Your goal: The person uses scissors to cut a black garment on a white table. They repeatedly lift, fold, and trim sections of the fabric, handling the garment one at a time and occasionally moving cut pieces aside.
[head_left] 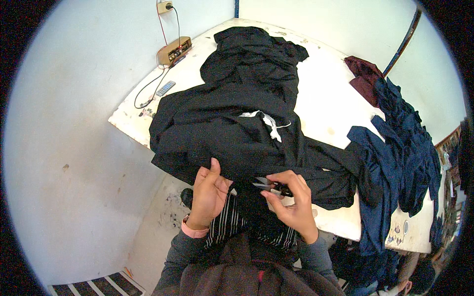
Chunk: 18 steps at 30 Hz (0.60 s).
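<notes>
A large black garment lies bunched over the near part of the white table and hangs past its edge toward my lap. At the cloth's near edge, my left hand grips the fabric, thumb up and fingers curled; some fingertips are hidden. My right hand holds small black-handled thread snips between thumb and fingers. Their short metal blades are apart and point left, over the black cloth. A crumpled white strip lies on top of the garment, beyond both hands.
On the white table, a brown radio-like box with cables and a grey remote control lie at the far left. Dark blue garments and a maroon cloth are heaped at the right. A wall stands close on the left.
</notes>
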Each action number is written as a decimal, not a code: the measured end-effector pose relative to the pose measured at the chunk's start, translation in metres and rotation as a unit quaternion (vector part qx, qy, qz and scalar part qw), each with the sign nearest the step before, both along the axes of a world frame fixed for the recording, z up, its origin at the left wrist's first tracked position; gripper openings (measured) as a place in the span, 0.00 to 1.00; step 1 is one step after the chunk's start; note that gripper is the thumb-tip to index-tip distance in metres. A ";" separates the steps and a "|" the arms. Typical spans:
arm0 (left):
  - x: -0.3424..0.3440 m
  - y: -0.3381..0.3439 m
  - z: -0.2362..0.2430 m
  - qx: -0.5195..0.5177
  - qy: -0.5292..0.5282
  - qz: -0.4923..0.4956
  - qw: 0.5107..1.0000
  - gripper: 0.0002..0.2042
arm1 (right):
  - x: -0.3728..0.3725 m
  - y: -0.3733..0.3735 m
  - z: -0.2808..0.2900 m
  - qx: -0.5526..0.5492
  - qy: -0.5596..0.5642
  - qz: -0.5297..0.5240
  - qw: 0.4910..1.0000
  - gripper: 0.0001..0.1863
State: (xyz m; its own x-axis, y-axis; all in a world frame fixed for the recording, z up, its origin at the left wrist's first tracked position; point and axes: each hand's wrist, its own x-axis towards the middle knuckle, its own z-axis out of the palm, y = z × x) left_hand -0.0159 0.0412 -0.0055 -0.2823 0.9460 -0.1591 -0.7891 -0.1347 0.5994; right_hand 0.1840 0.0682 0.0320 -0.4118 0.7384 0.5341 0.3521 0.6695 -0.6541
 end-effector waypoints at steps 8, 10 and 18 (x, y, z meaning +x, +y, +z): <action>0.010 -0.010 0.005 -0.012 0.036 0.001 0.999 0.18 | -0.024 0.003 -0.001 0.130 -0.076 0.000 0.989 0.16; 0.012 -0.010 0.007 -0.005 0.034 -0.002 0.999 0.18 | -0.026 0.000 0.001 0.118 -0.073 0.001 0.990 0.16; 0.012 -0.013 0.017 0.079 -0.044 -0.061 0.994 0.13 | -0.027 0.006 0.003 0.061 0.008 -0.035 0.997 0.18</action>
State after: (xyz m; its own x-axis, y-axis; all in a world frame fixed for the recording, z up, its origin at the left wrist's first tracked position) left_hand -0.0042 0.0286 0.0116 -0.1556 0.9875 -0.0253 -0.8535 -0.1215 0.5068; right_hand 0.1569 0.0745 0.0352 -0.3524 0.6938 0.6280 0.3904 0.7189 -0.5751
